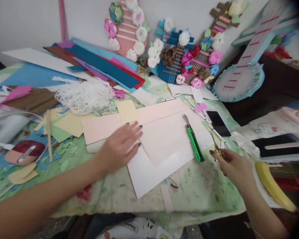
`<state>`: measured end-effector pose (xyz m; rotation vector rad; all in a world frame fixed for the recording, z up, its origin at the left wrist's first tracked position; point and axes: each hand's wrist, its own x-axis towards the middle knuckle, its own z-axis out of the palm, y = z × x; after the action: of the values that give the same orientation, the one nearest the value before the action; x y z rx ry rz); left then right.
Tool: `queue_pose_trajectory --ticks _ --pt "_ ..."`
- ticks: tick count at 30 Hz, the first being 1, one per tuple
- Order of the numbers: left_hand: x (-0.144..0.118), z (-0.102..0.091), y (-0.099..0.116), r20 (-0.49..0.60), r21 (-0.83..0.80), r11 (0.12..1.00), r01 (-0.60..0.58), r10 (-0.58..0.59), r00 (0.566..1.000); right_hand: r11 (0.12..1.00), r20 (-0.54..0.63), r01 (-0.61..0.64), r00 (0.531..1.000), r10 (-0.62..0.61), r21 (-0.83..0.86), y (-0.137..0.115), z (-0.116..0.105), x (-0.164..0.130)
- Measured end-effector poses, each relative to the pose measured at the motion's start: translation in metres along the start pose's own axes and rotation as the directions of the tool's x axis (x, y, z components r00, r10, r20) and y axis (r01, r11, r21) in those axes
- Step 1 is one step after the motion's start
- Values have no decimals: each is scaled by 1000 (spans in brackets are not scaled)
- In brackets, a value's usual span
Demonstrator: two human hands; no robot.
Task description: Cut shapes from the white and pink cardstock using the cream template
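The table (119, 196) fills most of my view, its stained green cover littered with paper scraps, and its left end runs out of frame so I cannot tell what the pale rolled thing there is. Against the wall lean paper guitars (179, 56) studded with paper flowers; the big pale blue one (241, 73) on the right is cut off at the top. A fan of coloured sheets (102, 64) lies at the back left, partly buried under one another. In the middle sits the white sheet (149, 169), with a pale pink sheet (164, 132) lying over it and hiding its upper part. My left hand (121, 146) rests flat on these sheets, fingers spread and apart, gripping nothing, and it covers the spot where pink meets white. A tangle of white string (86, 94) sits behind it. To the right a banana (272, 186) lies at the table edge, its far tip out of view. The green utility knife (194, 141) lies on the pink sheet, blade pointing away from me. My right hand (233, 164) is closed around small scissors (217, 149) just right of the knife; my fingers hide the handles, and the thin blades are blurred. A dark phone (218, 122) lies beyond them.
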<state>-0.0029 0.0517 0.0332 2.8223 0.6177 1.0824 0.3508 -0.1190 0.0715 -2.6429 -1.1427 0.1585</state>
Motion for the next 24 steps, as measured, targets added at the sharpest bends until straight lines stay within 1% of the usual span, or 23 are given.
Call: queue_pose_trajectory --ticks 2,4,5,6,7,10,12,14,16,17,18,19,22,24 --pt "4 -5 -23 43 119 984 133 -139 989 989 -16 -14 1000 12 -146 3 1 18" --pt "3 -6 -43 120 239 945 222 -255 959 960 10 8 1000 -6 -280 5 4 33" --pt "1 -5 -51 178 288 926 244 -302 937 934 27 10 1000 0 -356 6 6 40" --pt "-2 -3 -58 247 328 909 257 -345 905 924 29 18 1000 -8 -382 7 8 46" --pt "-5 0 -64 329 354 898 262 -382 864 917 26 24 1000 -15 -398 8 10 51" --pt "-17 8 -78 367 375 884 280 -419 830 905 21 55 998 -51 -422 10 15 60" --pt "-22 11 -85 394 389 876 285 -438 808 896 14 81 996 -83 -437 6 16 60" --pt "-24 12 -88 407 411 868 278 -447 796 886 -6 113 992 -129 -449 -3 16 58" --pt "-23 12 -90 418 432 863 262 -449 789 884 -28 158 981 -189 -441 -18 16 55" --pt "-22 11 -91 425 438 862 255 -449 786 892 -13 210 972 -235 -400 -26 18 53" --pt "-21 11 -91 431 442 862 250 -448 783 910 33 254 966 -258 -329 -35 20 52" --pt "-20 10 -91 434 443 862 247 -447 782 913 76 283 959 -272 -294 -43 22 51" --pt "-18 8 -91 434 442 864 242 -442 785 919 153 311 948 -280 -242 -60 32 50" --pt "-18 8 -92 434 442 865 239 -440 786 928 179 296 949 -259 -226 -64 36 51"
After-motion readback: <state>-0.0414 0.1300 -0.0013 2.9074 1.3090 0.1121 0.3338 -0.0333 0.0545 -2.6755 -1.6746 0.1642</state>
